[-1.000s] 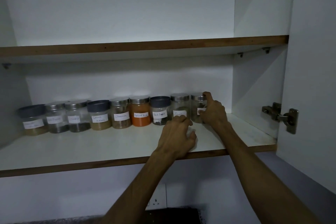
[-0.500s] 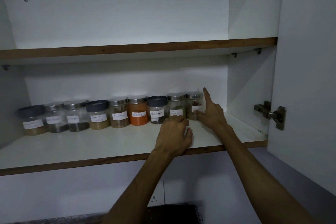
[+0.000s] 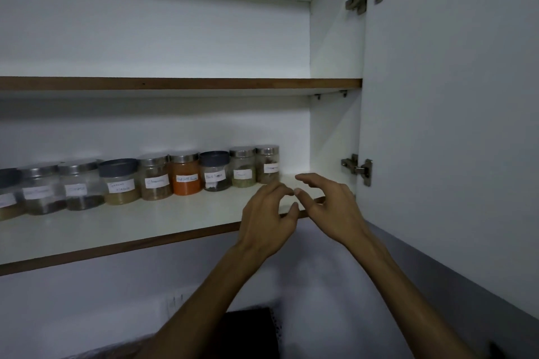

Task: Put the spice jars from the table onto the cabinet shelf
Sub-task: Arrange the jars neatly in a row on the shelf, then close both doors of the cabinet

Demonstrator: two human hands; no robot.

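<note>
Several labelled spice jars stand in a row along the back of the lower cabinet shelf (image 3: 151, 224). The rightmost jar (image 3: 267, 164) has a silver lid, and beside it are a greenish jar (image 3: 242, 166), a dark-lidded jar (image 3: 214, 170) and an orange jar (image 3: 186, 173). My left hand (image 3: 267, 220) and my right hand (image 3: 328, 205) hover over the shelf's front edge, in front of the right end of the row. Both hold nothing, with fingers spread and curled. Neither touches a jar.
The upper shelf (image 3: 180, 83) is bare. The open cabinet door (image 3: 449, 125) stands at the right with metal hinges (image 3: 360, 169). A wall socket (image 3: 175, 304) and a dark object (image 3: 250, 332) show below the cabinet.
Both hands have let go of the rightmost jars and drawn back toward the shelf's front edge. The camera view has shifted left and up.
</note>
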